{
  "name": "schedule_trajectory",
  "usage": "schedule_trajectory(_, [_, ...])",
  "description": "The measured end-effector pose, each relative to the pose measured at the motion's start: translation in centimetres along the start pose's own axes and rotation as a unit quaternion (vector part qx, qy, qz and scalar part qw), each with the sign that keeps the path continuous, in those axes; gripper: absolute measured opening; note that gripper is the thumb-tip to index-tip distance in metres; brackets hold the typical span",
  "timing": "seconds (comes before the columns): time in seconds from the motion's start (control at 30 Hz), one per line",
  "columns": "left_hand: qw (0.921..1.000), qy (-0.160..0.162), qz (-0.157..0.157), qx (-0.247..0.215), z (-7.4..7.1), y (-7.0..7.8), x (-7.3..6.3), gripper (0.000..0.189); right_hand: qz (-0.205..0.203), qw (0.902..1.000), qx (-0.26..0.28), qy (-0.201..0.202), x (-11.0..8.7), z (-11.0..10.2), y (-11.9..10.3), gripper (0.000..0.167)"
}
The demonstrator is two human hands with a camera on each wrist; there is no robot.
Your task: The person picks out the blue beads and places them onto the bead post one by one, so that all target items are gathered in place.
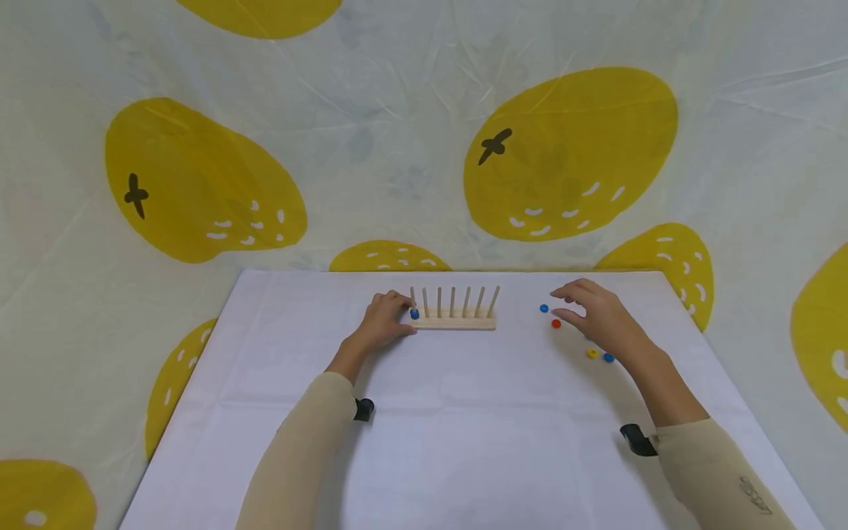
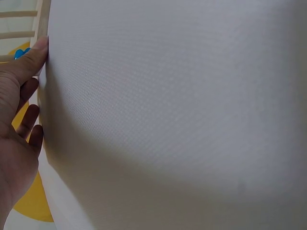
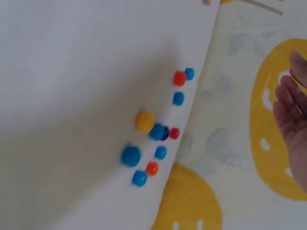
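A wooden rack with several upright pegs (image 1: 457, 323) stands towards the back of the table. My left hand (image 1: 382, 322) holds its left end, thumb at the front edge and fingers around the far side. Blue beads (image 1: 414, 313) sit low on the leftmost peg; the left wrist view shows part of the blue (image 2: 20, 53) behind the thumb. To the right, my right hand (image 1: 599, 313) hovers above loose beads, thumb and fingers apart with nothing seen between them. Nearby lie a blue bead (image 1: 544, 308), a red bead (image 1: 556, 324), a yellow bead (image 1: 592, 353) and another blue bead (image 1: 609, 358).
The right wrist view shows several more small blue, red and dark beads (image 3: 160, 153), some of them hidden under the hand in the head view. A white cloth (image 1: 464, 427) covers the table. Behind hangs a pale curtain (image 1: 397, 147) with yellow fruit prints.
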State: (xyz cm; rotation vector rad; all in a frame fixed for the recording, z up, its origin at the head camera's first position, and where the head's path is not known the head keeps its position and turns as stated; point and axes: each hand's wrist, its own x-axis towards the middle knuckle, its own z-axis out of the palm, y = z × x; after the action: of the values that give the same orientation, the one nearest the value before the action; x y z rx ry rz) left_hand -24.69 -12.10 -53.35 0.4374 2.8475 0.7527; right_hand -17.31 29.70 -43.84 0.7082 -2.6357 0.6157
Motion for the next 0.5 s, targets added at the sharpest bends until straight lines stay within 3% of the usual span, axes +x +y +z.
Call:
schedule_trajectory(0.2, [1.0, 0.001, 0.005, -0.001, 0.0, 0.0, 0.0, 0.056, 0.05, 0.9983, -0.014, -0.027, -2.8, -0.7, 1.9, 0.034])
schedule_trajectory(0.33, [1.0, 0.003, 0.004, 0.002, -0.1, 0.0, -0.1, 0.055, 0.106, 0.9918, -0.004, -0.071, -4.7, -0.9, 2.9, 0.034])
schedule_trajectory(0.5, [1.0, 0.003, 0.005, -0.004, -0.3, 0.2, -0.3, 0.055, 0.142, 0.9855, 0.003, -0.094, -6.7, -0.9, 4.0, 0.036])
